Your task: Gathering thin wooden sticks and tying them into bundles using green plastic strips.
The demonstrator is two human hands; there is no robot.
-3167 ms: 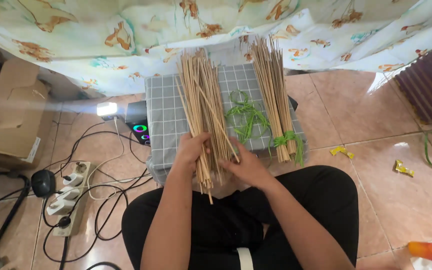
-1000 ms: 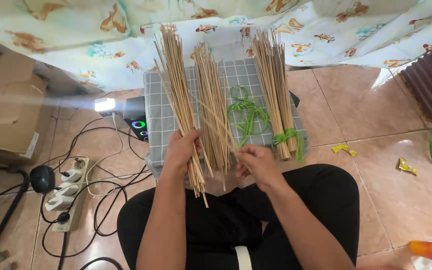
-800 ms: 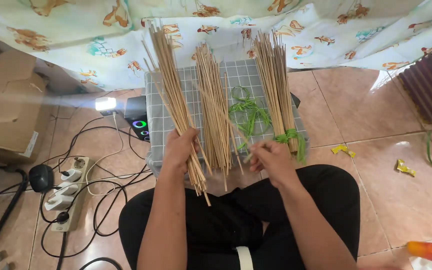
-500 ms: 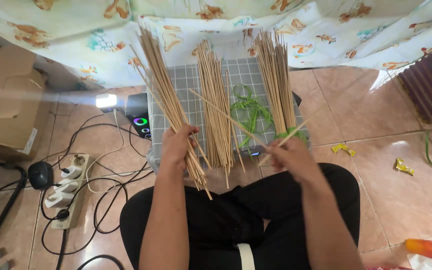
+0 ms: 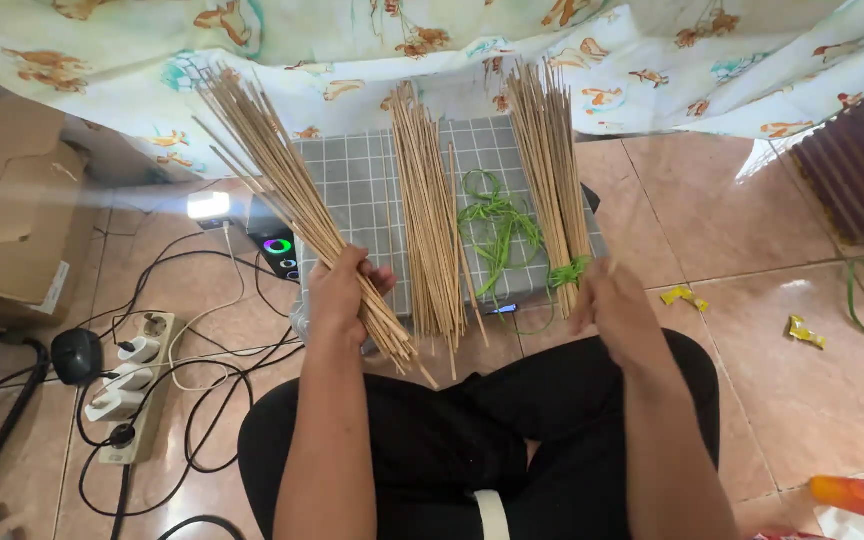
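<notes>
A single head-worn camera looks steeply down from close above the person's lap, facing forward over the checked cushion (image 5: 352, 180) toward the patterned curtain (image 5: 472, 50).

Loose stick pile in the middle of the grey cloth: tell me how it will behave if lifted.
The loose stick pile has no tie, so it would probably splay and shed sticks. Each looks thin, straight and stiff, likely light. The tied bundle, bound with a green strip, should hold together better.
</notes>
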